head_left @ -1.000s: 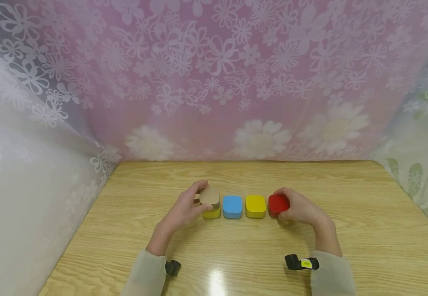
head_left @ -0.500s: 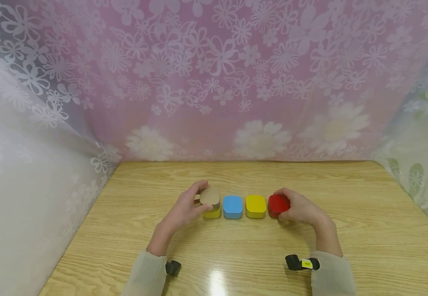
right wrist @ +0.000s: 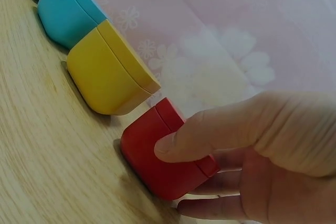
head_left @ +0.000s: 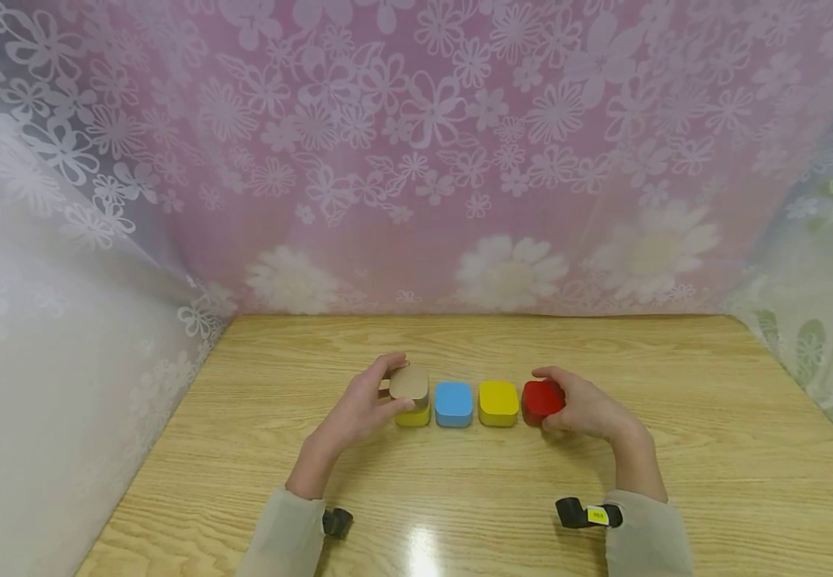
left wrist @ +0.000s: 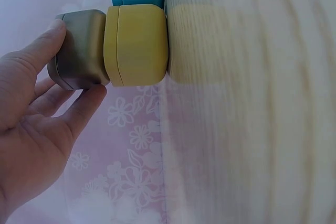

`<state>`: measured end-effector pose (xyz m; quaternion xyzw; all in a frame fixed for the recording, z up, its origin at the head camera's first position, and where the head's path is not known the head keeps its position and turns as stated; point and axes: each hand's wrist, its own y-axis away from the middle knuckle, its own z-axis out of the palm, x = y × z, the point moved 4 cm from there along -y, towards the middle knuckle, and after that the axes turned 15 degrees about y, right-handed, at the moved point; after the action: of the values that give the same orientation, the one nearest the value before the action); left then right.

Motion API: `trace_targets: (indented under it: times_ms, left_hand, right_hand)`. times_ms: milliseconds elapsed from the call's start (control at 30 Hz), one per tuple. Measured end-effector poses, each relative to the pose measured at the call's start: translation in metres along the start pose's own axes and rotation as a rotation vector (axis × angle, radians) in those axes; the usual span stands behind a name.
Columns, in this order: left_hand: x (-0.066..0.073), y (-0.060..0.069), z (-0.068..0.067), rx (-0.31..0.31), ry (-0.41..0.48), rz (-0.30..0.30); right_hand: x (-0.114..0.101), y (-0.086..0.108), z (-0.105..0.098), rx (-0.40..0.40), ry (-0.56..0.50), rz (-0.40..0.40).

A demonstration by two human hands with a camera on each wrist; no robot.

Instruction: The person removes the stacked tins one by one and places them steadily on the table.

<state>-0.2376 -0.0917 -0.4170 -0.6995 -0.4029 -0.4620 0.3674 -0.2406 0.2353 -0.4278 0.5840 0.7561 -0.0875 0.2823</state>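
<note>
At the left end of a row on the table, my left hand point(head_left: 364, 406) holds a gold-brown rounded-square lidded box point(head_left: 408, 385) between thumb and fingers. That box sits on top of a yellow lidded box point(left wrist: 136, 45), and the left wrist view shows the two touching. To the right of this stack come a blue box point(head_left: 453, 403) and a second yellow box point(head_left: 498, 402). A red box point(head_left: 542, 401) ends the row. My right hand point(head_left: 589, 406) has its thumb on the red box's near side and its fingers round the other side, partly hidden in the right wrist view.
The wooden table point(head_left: 416, 473) extends in front of and behind the row. A pink floral curtain point(head_left: 416, 200) hangs along its back edge, with pale curtains at both sides. Black wrist cameras point(head_left: 588, 513) are strapped at both sleeves.
The fingers of my right hand at the far side of the red box have straightened slightly. My left hand and all the boxes stay where they were.
</note>
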Motion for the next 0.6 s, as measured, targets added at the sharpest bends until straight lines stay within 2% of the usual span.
trace_targets:
  times_ms: [300,433,600]
  left_hand:
    - [-0.001,0.002,0.0,-0.004,0.004,0.007]
    - [0.0,0.003,0.0,-0.004,0.003,0.011]
    - [0.0,0.004,-0.001,-0.01,0.004,0.01]
  right_hand:
    - [-0.004,0.003,-0.002,0.024,-0.023,-0.004]
    - [-0.007,0.004,-0.005,0.082,0.016,-0.02]
    - [-0.018,0.004,-0.009,0.204,0.027,-0.067]
